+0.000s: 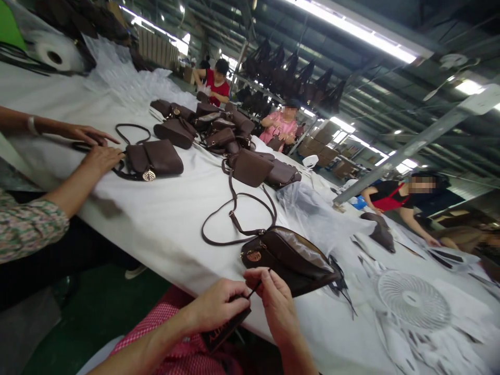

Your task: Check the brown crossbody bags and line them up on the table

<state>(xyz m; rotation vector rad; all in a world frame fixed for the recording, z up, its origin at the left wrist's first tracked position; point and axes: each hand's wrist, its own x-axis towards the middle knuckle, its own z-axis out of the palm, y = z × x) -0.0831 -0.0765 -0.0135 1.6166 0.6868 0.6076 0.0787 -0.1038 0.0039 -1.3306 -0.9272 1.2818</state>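
Observation:
My left hand (219,307) is closed on a dark hang tag (224,333) with reddish lettering, just off the table's front edge. A thin black cord (254,288) runs from the tag to my right hand (275,299), whose thumb and fingers pinch it. Right behind my hands lies a dark brown handbag (297,260), its top gaping and clear plastic showing inside. A round metal emblem (253,256) sits at its left end. The bag's long strap (211,242) loops over the white cloth behind it.
A co-worker's hands (97,153) rest by another brown bag (156,159) at left. Several brown bags (219,130) are heaped mid-table. Clear plastic (312,208) and a white fan (414,299) lie to the right. More people work beyond; a slanting post (398,148) stands right.

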